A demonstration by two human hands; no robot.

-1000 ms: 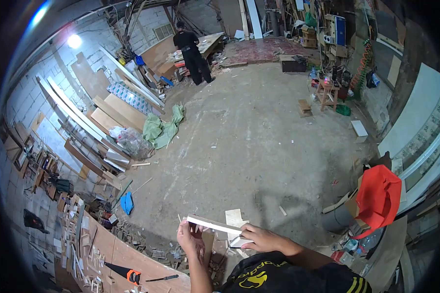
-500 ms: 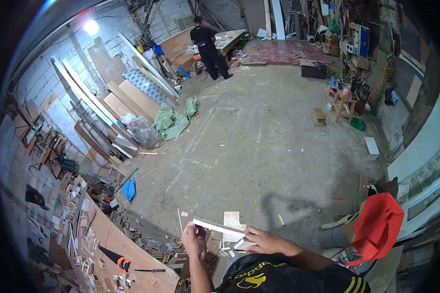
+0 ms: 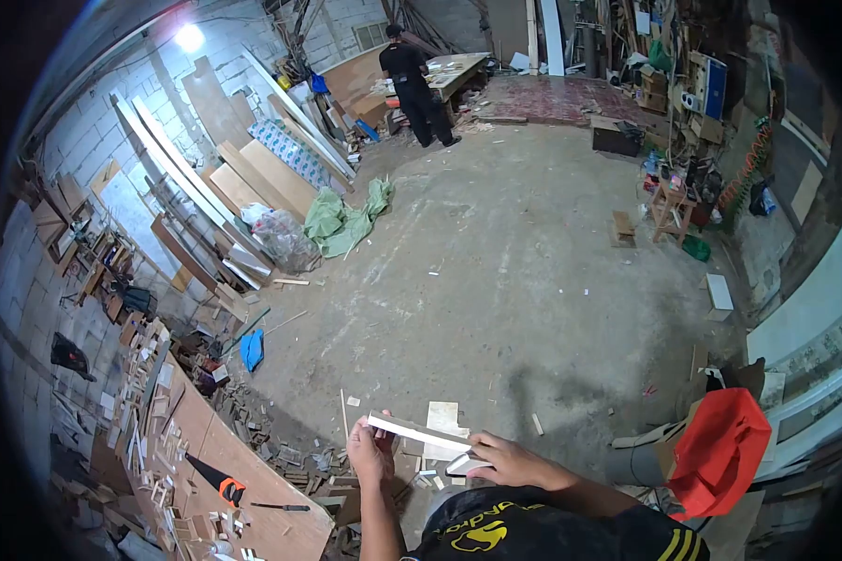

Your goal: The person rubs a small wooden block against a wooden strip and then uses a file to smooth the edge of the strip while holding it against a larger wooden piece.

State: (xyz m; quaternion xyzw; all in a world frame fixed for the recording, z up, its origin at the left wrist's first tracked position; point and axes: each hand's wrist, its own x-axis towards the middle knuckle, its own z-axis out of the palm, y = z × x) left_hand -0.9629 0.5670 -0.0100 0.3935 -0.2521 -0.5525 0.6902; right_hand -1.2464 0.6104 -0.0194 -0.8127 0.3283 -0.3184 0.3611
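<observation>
A pale wooden strip (image 3: 419, 432) spans the gap between my two hands, low in the head view. My left hand (image 3: 370, 455) is closed around its left end. On the right end, my right hand (image 3: 502, 461) grips from above, its fingers over the wood. A shorter white piece (image 3: 465, 464) sticks out beneath the strip at that hand, angled away from it. Left of my hands lies a wooden workbench (image 3: 281, 538), carrying a hand saw (image 3: 217, 479) with an orange-and-black handle and a thin dark tool (image 3: 281, 508).
Wood offcuts (image 3: 318, 467) litter the floor beside the bench. A red bag (image 3: 723, 453) stands at right. Boards (image 3: 262, 178) and a green sheet (image 3: 346, 224) lean or lie along the left wall. Another person (image 3: 412, 89) stands at a far table (image 3: 458, 75).
The head view has shifted a little, so the room sits slightly further right in the picture. Both hands keep hold of the strip in nearly the same pose.
</observation>
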